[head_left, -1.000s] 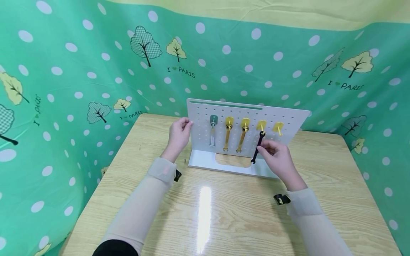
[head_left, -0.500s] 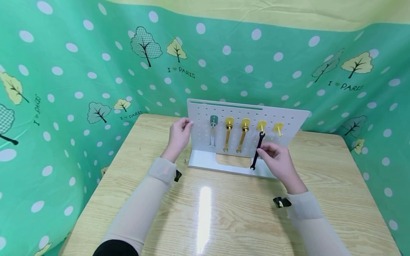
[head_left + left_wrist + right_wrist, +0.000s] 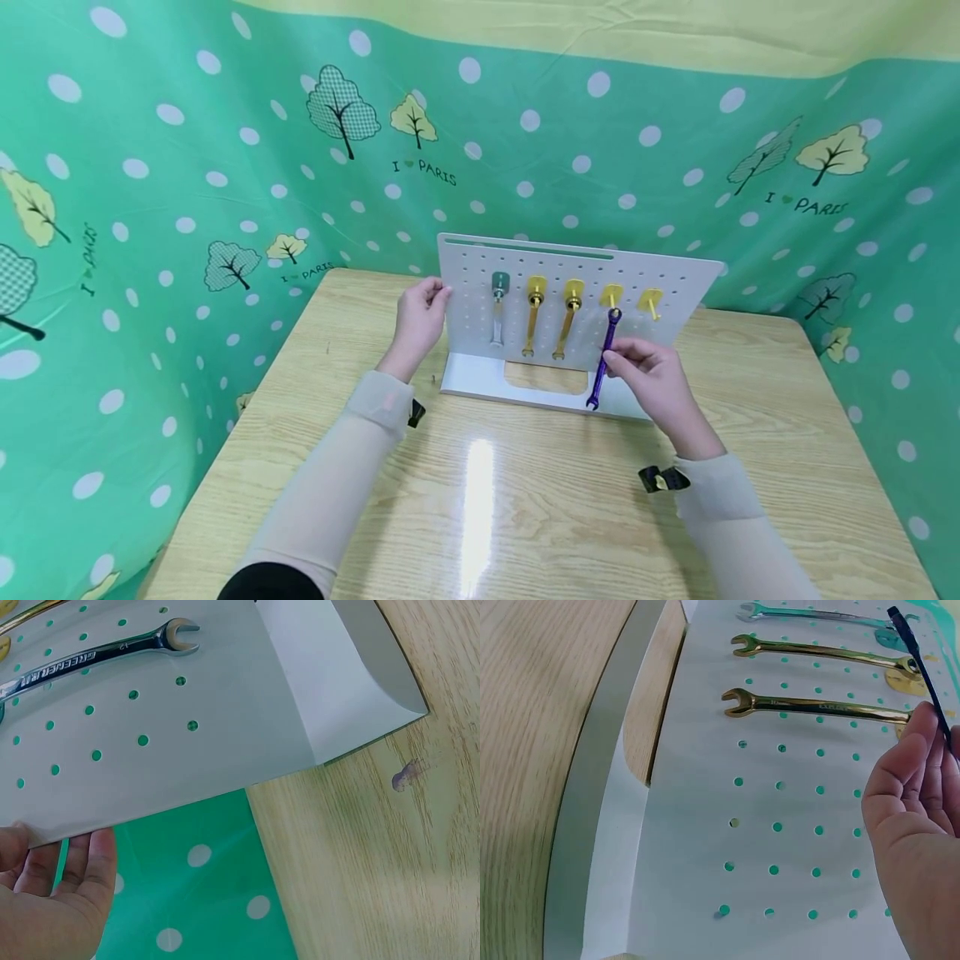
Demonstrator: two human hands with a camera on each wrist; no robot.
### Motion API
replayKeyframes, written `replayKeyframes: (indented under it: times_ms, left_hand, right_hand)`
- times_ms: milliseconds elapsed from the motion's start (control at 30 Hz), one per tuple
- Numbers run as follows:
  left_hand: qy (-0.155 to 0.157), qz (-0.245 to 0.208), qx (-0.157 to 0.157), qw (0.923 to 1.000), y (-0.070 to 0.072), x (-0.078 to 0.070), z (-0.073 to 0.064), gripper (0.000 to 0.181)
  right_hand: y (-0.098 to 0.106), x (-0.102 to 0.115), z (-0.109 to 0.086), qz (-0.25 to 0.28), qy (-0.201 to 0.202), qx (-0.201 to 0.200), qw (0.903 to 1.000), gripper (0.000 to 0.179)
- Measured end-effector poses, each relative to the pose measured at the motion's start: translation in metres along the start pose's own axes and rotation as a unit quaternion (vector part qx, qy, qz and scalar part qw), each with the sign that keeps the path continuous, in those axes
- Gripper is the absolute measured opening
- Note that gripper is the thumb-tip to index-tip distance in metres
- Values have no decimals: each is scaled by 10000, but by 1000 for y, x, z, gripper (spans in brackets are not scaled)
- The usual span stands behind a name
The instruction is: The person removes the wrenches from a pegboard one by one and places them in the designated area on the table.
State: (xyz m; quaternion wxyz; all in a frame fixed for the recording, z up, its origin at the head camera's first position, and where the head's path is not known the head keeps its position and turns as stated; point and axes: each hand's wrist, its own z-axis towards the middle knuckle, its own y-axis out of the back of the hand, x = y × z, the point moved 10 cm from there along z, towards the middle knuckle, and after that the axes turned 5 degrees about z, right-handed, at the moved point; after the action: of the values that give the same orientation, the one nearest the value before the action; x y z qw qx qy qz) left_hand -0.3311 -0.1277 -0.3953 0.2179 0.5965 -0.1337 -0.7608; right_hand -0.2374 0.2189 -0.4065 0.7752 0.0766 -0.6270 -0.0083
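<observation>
My right hand [image 3: 652, 379] pinches a purple combination wrench [image 3: 605, 354] between thumb and fingers. Its ring end is right at the tip of the fourth hook [image 3: 611, 293], while the open end tilts down and out from the white pegboard [image 3: 467, 329]. In the right wrist view the wrench shows as a dark, thin bar beyond the fingertips. My left hand [image 3: 422, 323] grips the board's left edge, thumb on the front and fingers behind. Left of the purple wrench hang two gold wrenches [image 3: 531, 329] on yellow hooks and a silver wrench [image 3: 97, 656] on a green hook.
A fifth yellow hook [image 3: 651, 302] at the right bears nothing. The board's white base [image 3: 472, 377], with a cut-out in it, stands on the wooden table [image 3: 555, 500]. A green dotted cloth [image 3: 525, 150] hangs close behind.
The wrench's lower end has swung down and outward from the board, and its colour now shows purple rather than black. My right hand shifted slightly; the left kept its place.
</observation>
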Motion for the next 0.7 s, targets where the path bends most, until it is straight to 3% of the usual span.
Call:
replayKeyframes:
  times_ms: [700]
  left_hand:
    - [95, -62, 12, 9999, 0, 1, -1, 16]
  right_hand:
    - [0, 3, -1, 134, -78, 51, 9999, 26]
